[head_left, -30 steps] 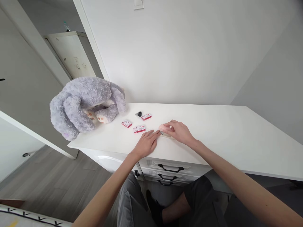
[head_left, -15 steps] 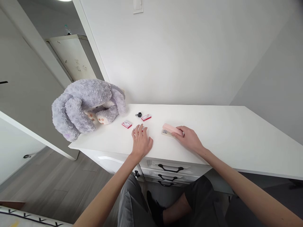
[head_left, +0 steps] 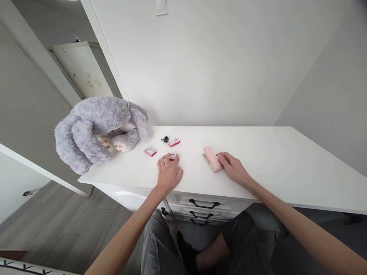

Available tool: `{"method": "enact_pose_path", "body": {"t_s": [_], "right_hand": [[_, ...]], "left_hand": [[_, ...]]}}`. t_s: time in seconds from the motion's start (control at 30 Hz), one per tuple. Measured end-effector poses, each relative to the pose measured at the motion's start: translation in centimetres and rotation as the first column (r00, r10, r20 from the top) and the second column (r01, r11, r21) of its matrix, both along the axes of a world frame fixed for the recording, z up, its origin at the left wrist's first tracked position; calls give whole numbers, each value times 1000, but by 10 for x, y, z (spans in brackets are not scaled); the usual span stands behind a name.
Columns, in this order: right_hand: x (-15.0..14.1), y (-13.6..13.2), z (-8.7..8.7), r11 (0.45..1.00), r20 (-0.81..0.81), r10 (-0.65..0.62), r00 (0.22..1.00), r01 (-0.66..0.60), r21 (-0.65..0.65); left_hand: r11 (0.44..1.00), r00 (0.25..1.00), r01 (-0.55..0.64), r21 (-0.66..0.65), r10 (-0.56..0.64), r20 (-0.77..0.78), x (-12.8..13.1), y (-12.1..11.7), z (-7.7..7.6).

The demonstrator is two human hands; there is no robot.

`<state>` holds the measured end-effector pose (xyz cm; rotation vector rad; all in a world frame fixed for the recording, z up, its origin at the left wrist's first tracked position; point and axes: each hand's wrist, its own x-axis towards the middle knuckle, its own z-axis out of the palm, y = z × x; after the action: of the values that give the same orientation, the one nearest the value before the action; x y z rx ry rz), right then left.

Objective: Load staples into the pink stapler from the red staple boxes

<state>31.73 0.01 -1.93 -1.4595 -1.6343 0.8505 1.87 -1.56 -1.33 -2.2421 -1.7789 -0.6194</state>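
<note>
My left hand (head_left: 168,172) lies on the white desk (head_left: 258,160) with its fingertips closed around a small red staple box (head_left: 172,157). A pink stapler (head_left: 211,158) rests on the desk to the right, and my right hand (head_left: 233,166) grips its near end. Two more red staple boxes lie further back, one (head_left: 150,151) to the left and one (head_left: 173,142) behind. A small black clip (head_left: 164,139) sits beside the far box.
A large grey plush toy (head_left: 97,128) slumps over the desk's left end. Drawers with black handles (head_left: 204,205) are below the desk's front edge, above my knees. A white wall runs behind the desk; an open doorway and grey floor are to the left.
My left hand left the stapler and moved left onto the nearest staple box. My right hand carried the stapler rightward and turned it on the desk.
</note>
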Motion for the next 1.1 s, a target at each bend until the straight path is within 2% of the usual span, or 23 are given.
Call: {"method": "enact_pose_path", "body": {"t_s": [0.1, 0.17, 0.27, 0.37, 0.47, 0.6, 0.67, 0.73, 0.83, 0.93, 1.0, 1.1], "right_hand": [[3, 3, -5, 999, -62, 31, 998, -32, -21], [2, 4, -6, 999, -35, 46, 998, -46, -11], [0, 3, -6, 999, 29, 52, 998, -52, 7], [-1, 2, -6, 998, 45, 60, 997, -60, 18], [-2, 3, -7, 997, 57, 70, 996, -72, 24], [-1, 4, -8, 995, 57, 88, 994, -90, 34], [-1, 4, -7, 995, 47, 90, 995, -92, 35], [-1, 3, -6, 996, 26, 87, 996, -88, 25], [-1, 2, -4, 996, -37, 84, 996, -84, -3], [-1, 2, -2, 997, -82, 82, 993, -83, -10], [-1, 2, -2, 996, -92, 83, 992, -84, -4], [-1, 3, -3, 996, -98, 84, 992, -84, 3]], "left_hand": [[989, 989, 141, -35, -139, 41, -2, 1, -1], [966, 966, 256, -43, -253, 56, -4, 3, -3], [900, 901, 432, -52, -428, 69, -5, 5, -4], [805, 811, 585, -96, -579, 82, -2, 8, -1], [731, 745, 667, -144, -658, 109, 5, 10, 5], [670, 692, 721, -176, -709, 133, 20, 11, 8], [682, 701, 713, -166, -704, 115, 25, 14, 7], [744, 755, 656, -129, -650, 90, 26, 21, 3], [878, 878, 476, -51, -472, 73, 15, 41, -2], [962, 959, 273, -24, -270, 89, -5, 66, -5], [981, 980, 182, -71, -175, 90, -18, 79, -4], [974, 992, 115, -194, -103, 69, -30, 90, -2]]}}
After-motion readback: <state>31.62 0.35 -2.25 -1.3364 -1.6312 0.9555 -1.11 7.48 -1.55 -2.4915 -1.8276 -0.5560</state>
